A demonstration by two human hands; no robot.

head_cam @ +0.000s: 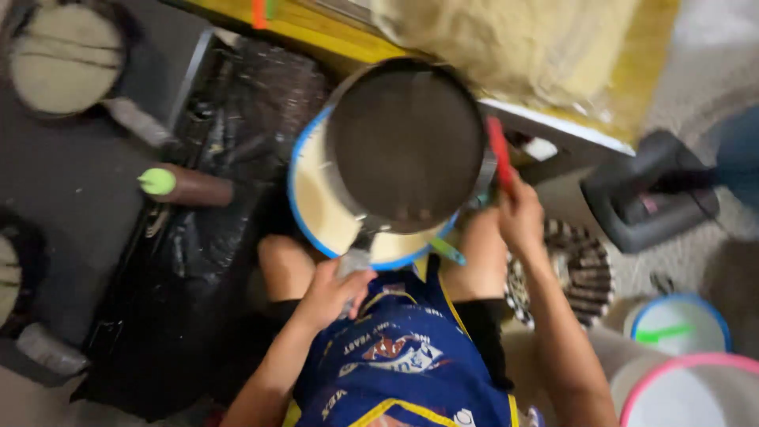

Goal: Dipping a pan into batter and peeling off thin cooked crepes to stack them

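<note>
Left hand [336, 289] grips the sieve [407, 142] handle over the blue-rimmed bowl [316, 205]; raised right hand [518, 213] clutches a red tool [498, 154].

A yellow-edged table [332, 35] stands above a dark floor [71, 182] spread with black plastic sheeting [198, 261].

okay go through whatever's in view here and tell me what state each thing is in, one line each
Sieve: held tilted over the bowl, mesh almost bare.
Blue-rimmed bowl: part filled with pale flour.
Left hand: gripping the sieve's handle.
Right hand: holding a red tool at the sieve's rim.
Pink-rimmed tub: open.
Green-capped bottle: lying down, capped.
</note>
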